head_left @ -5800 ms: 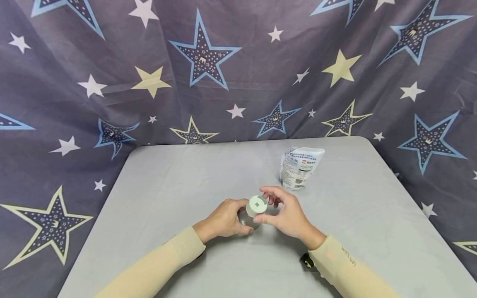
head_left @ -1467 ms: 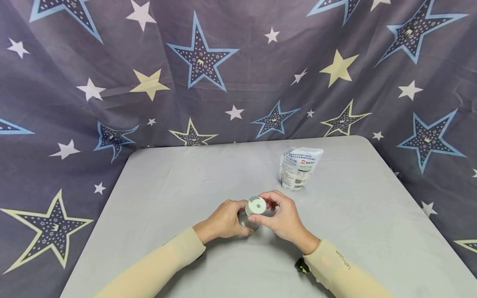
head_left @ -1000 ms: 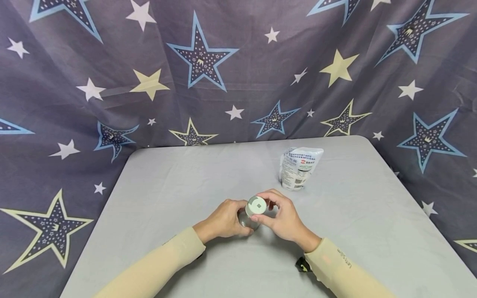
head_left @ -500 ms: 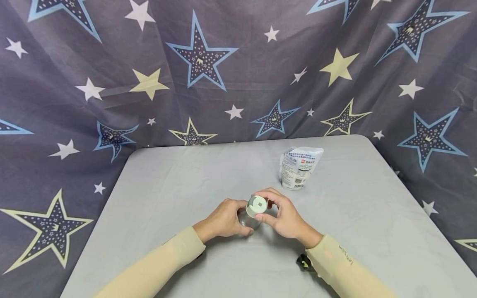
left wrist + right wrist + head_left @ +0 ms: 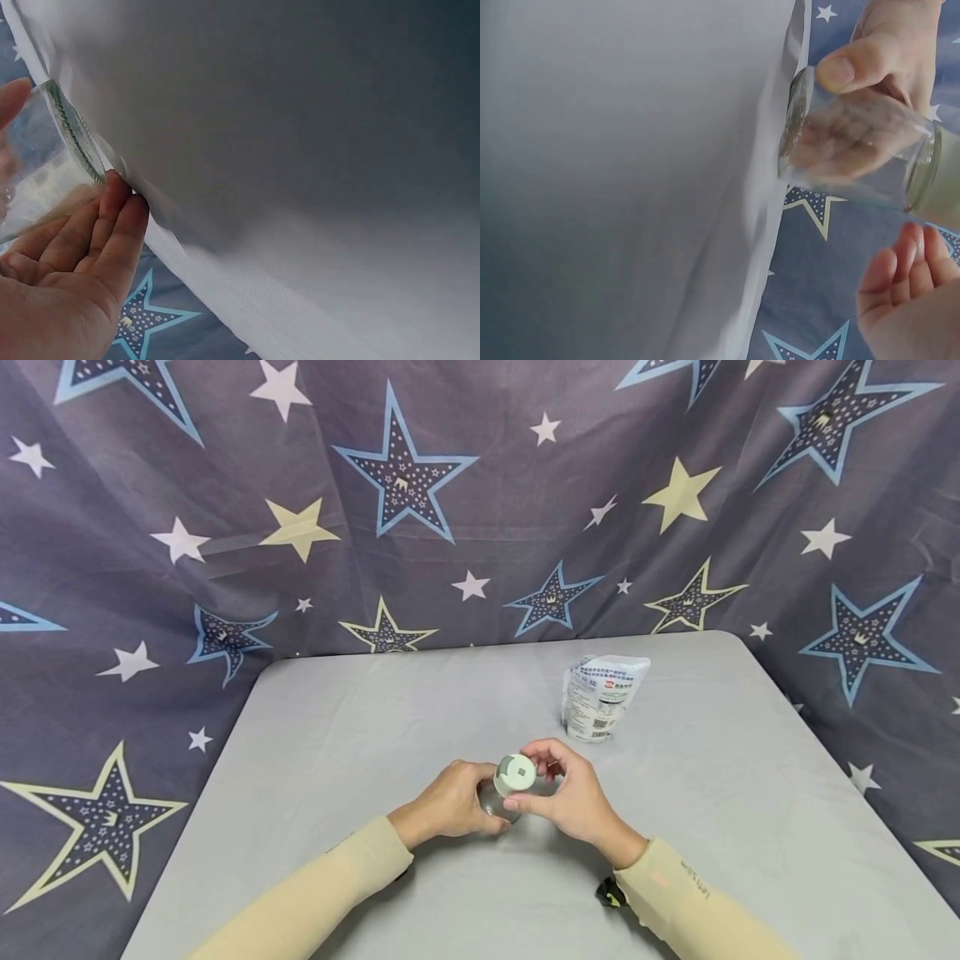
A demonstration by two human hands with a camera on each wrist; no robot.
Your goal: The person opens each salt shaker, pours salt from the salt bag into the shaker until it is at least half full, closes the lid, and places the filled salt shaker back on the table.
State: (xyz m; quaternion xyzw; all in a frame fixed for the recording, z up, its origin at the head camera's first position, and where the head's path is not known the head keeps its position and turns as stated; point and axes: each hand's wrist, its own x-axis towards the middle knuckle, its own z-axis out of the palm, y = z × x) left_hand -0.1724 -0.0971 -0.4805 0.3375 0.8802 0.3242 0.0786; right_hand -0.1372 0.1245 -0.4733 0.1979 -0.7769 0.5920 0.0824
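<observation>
Left hand [image 5: 453,800] is gripping a glass jar [image 5: 495,804] from nine o'clock; right hand [image 5: 573,795] is curving around its cap [image 5: 516,772] from three (whether pinching, I cannot tell). The jar is standing on the table [image 5: 345,718], seven-thirty from a printed pouch [image 5: 600,700].

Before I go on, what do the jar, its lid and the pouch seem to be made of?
Jar: smooth and clear, probably glass; the left hand shows through its wall.
Lid: likely plastic, satin; pale green, no metallic glint, though painted metal is possible.
Pouch: probably glossy plastic film; thin, printed, with bright reflections.
</observation>
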